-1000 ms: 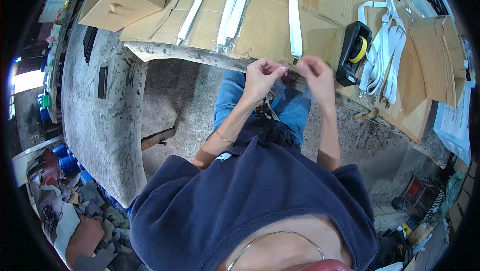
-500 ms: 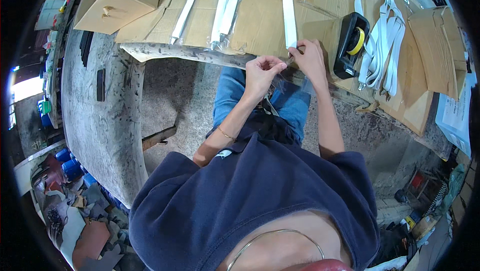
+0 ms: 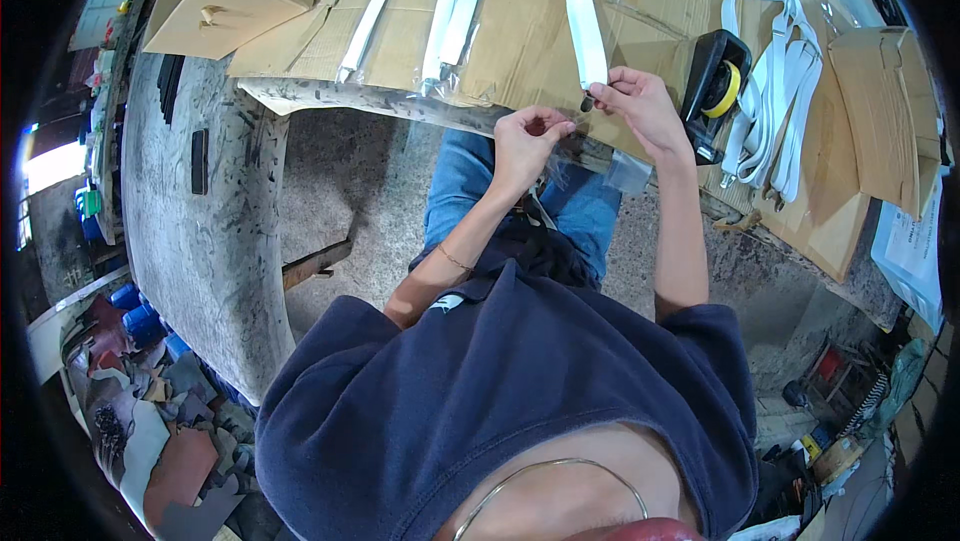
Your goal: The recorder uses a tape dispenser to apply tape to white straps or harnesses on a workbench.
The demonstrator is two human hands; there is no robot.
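Observation:
A long white elastic strap runs down the cardboard toward me. My right hand pinches its near end between thumb and fingers, close to a small dark metal clip. To the left of that clip and apart from it, my left hand is closed in a pinch at the table's edge. What it holds, if anything, is too small to make out. Clear plastic film hangs over the edge below my hands. Further left, other white straps lie in clear plastic sleeves.
A black tape dispenser with a yellow-cored roll stands right of my right hand. Beside it lies a bundle of white straps with clips. Open cardboard boxes flank the work surface. A worn grey bench is at left, with scraps below.
My right hand has shifted rightward with the strap's end, showing the metal clip. The two hands, close together before, are now further apart; the left has barely moved.

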